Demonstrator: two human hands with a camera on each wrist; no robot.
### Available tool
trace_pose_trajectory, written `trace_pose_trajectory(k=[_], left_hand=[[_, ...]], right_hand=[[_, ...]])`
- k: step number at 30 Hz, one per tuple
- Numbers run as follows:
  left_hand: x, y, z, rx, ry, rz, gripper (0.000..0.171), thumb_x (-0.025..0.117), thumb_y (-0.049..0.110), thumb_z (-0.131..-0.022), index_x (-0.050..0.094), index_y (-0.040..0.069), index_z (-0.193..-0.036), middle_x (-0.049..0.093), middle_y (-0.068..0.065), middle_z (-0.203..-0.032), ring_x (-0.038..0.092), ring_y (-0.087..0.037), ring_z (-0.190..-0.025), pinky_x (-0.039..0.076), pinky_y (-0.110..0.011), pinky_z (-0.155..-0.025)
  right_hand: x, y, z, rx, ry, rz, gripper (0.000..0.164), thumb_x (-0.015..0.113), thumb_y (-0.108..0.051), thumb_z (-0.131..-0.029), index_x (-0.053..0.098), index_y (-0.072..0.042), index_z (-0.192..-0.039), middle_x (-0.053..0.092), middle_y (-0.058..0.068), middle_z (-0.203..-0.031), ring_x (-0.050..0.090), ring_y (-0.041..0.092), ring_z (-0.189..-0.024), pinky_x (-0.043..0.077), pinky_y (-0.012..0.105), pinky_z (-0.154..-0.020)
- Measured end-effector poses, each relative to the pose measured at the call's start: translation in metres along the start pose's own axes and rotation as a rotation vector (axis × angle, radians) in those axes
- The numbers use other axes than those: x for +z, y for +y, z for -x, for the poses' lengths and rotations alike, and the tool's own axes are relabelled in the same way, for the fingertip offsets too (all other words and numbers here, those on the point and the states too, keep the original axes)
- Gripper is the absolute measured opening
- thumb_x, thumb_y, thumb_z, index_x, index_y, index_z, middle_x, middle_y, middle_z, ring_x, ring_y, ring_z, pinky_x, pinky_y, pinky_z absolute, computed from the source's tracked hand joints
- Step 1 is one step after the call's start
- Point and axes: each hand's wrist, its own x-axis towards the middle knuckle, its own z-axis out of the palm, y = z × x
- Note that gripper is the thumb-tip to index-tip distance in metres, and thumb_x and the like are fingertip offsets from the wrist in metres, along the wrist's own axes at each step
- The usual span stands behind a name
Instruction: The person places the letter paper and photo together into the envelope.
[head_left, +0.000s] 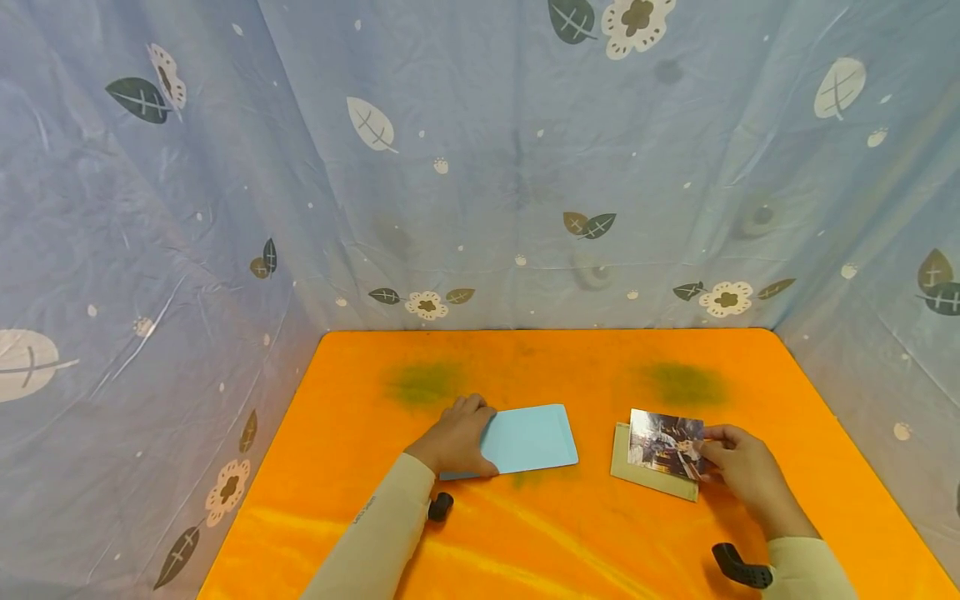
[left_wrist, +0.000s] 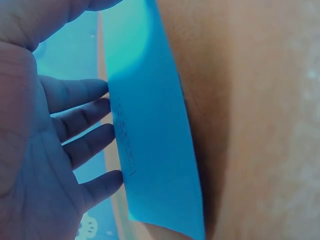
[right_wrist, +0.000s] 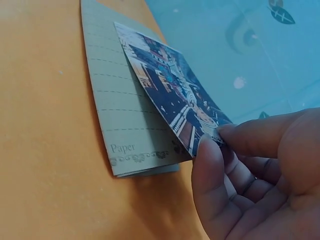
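Observation:
A light blue envelope (head_left: pixel 531 439) lies over the orange table, left of centre. My left hand (head_left: pixel 457 437) spans its left end, thumb at the near edge and fingers at the far edge. In the left wrist view, fingertips touch one long edge of the envelope (left_wrist: pixel 150 145), which carries faint writing. At the right, my right hand (head_left: pixel 746 475) pinches a corner of a glossy picture card (head_left: pixel 663 443) between thumb and fingers. Under the tilted card is a folded sheet of lined tan paper (right_wrist: pixel 107 85), printed with the word "Paper"; the card partly covers it.
The orange tabletop (head_left: pixel 525 358) has rounded far corners and greenish smudges. Bluish curtains (head_left: pixel 487 192) with leaf and flower prints hang behind it and on both sides. Black wrist devices (head_left: pixel 738 568) sit at both wrists.

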Motion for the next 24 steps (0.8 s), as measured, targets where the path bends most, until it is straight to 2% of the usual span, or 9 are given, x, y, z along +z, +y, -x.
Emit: trace_pose_trajectory(k=[8, 12, 24], left_hand=[[0.0, -0.001, 0.0, 0.003, -0.005, -0.007, 0.092, 0.096, 0.049, -0.077, 0.059, 0.007, -0.151, 0.053, -0.006, -0.141, 0.047, -0.027, -0.123, 0.045, -0.048, -0.104], [0.002, -0.003, -0.001, 0.002, -0.009, -0.021, 0.093, 0.095, 0.051, -0.078, 0.058, 0.009, -0.153, 0.052, -0.005, -0.143, 0.047, -0.026, -0.125, 0.044, -0.047, -0.104], [0.001, -0.002, 0.0, 0.019, 0.002, -0.034, 0.093, 0.095, 0.052, -0.078, 0.06, 0.007, -0.151, 0.053, -0.006, -0.141, 0.048, -0.027, -0.123, 0.044, -0.047, -0.104]], right_hand=[[0.006, 0.003, -0.002, 0.026, -0.02, -0.091, 0.042, 0.054, -0.014, -0.116, 0.047, 0.015, -0.145, 0.067, 0.017, -0.115, 0.069, 0.025, -0.092, 0.063, 0.035, -0.077], [0.01, 0.003, -0.001, 0.035, -0.025, -0.129, 0.038, 0.056, -0.013, -0.116, 0.049, 0.015, -0.141, 0.068, 0.015, -0.112, 0.067, 0.027, -0.09, 0.063, 0.037, -0.075], [0.024, 0.004, -0.001, -0.002, -0.02, -0.15, 0.042, 0.058, -0.013, -0.115, 0.047, 0.016, -0.143, 0.065, 0.015, -0.105, 0.067, 0.026, -0.085, 0.063, 0.036, -0.075]])
